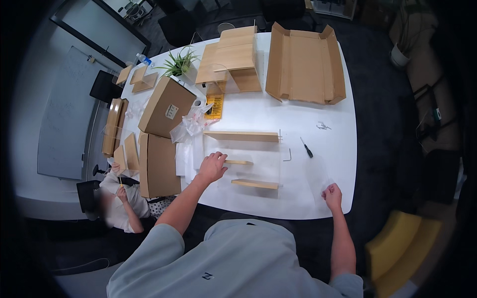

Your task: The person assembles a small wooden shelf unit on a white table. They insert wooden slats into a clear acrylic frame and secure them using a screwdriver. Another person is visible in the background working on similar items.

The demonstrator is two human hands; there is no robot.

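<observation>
My left hand [213,167] is closed around the left end of a short wooden board [239,162]. That board lies between a long wooden board [243,136] on the far side and another wooden board [254,184] nearer me. A clear panel stands along the right ends of the boards, with metal pins showing at its edge. Near the table's right front edge, my right hand [333,195] has its fingers pinched on what looks like a clear sheet [322,174], faint against the white table. A screwdriver [306,148] and a hex key [289,155] lie between that sheet and the boards.
Screws [323,126] lie loose on the white table [298,203]. Farther off stand an open cardboard tray [308,64], a wooden cabinet [233,54] and a potted plant [178,63]. Cardboard boxes [160,164] and plastic bags [191,125] are on the left, beside another person [130,198].
</observation>
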